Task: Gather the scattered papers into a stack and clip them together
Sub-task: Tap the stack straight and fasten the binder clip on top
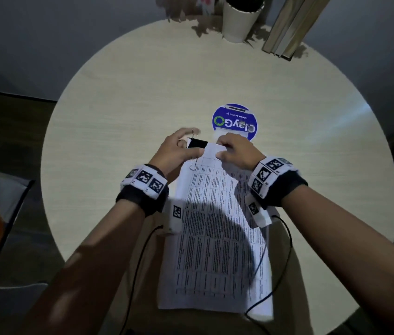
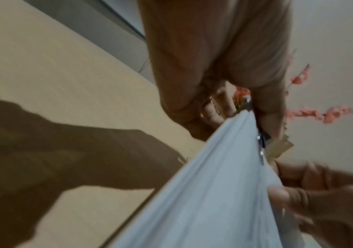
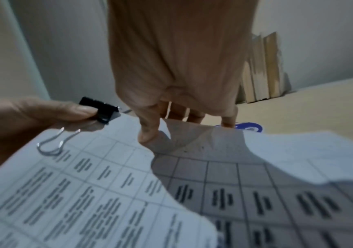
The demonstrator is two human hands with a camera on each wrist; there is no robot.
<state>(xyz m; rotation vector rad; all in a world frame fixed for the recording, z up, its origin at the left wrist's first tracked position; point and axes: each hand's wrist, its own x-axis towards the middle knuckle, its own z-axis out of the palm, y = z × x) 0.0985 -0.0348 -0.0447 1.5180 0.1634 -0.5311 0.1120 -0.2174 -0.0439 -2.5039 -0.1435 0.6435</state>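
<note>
Head view: paper stack (image 1: 215, 238) gathered on tabletop (image 1: 118, 117), far end lifted. Left hand (image 1: 179, 151) pinches binder clip (image 1: 197, 143) on far left corner; right hand (image 1: 237, 151) pinches far edge. Clipping step nearly done. Next, likely: check clip bites all sheets, let go.

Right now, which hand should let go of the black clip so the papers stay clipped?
Probably the left hand: it already pinches the black binder clip on the papers' far corner. The right hand only grips the papers' top edge beside it.
</note>
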